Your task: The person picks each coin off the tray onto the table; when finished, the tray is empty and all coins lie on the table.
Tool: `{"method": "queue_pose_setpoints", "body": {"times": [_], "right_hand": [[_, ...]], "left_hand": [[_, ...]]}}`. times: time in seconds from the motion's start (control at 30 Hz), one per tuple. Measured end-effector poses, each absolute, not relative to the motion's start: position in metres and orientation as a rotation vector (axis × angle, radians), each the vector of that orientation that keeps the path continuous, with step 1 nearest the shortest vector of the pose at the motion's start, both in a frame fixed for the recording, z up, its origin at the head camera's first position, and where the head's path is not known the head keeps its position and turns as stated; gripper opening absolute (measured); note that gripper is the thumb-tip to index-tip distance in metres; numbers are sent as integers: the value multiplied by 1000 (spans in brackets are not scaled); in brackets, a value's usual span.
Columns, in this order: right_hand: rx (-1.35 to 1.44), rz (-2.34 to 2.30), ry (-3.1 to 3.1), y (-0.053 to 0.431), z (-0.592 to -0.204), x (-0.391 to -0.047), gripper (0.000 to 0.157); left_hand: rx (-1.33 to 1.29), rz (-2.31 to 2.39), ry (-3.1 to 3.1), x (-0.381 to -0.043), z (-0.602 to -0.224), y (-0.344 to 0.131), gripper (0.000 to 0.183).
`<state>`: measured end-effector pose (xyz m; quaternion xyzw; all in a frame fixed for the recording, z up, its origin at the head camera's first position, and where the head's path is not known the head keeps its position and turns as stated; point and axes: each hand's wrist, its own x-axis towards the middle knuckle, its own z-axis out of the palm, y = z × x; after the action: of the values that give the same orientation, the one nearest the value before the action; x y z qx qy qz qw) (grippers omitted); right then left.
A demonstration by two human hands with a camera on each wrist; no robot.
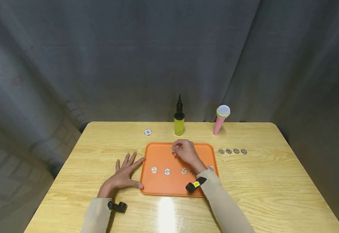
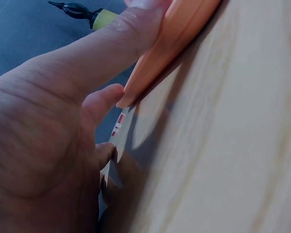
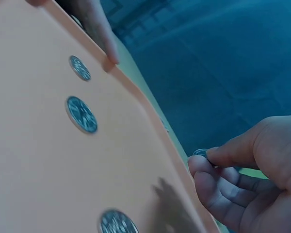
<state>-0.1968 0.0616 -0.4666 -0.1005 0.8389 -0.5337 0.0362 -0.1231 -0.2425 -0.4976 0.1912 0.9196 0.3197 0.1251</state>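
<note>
In the head view my right hand (image 1: 186, 153) pinches a silver coin (image 1: 173, 150) between thumb and fingers above the far part of the orange tray (image 1: 163, 185). The right wrist view shows that coin (image 3: 201, 152) at the tips of the thumb and index finger. Several more silver coins lie in a rough row across the tray, among them a coin (image 1: 154, 170) at the left; my right forearm partly covers some of them. My left hand (image 1: 122, 177) is spread on the table, with thumb and index fingertip touching the tray's left edge.
Right of the tray, several silver coins (image 1: 232, 151) form a straight row on the table. Behind the tray stand a yellow-green hand pump (image 1: 179, 125) with black nozzle and a pink toy microphone (image 1: 219, 122). A poker chip (image 1: 147, 132) lies back left. Grey curtains (image 1: 157, 64) surround the table.
</note>
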Motion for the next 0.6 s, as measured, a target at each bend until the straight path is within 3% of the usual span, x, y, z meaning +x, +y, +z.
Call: {"method": "queue_pose_setpoints", "body": {"times": [0.6], "right_hand": [[-120,-1742,2629,122,-468,-190,12]], "left_hand": [[571,912,2680,-123,-495,-244,115]]}}
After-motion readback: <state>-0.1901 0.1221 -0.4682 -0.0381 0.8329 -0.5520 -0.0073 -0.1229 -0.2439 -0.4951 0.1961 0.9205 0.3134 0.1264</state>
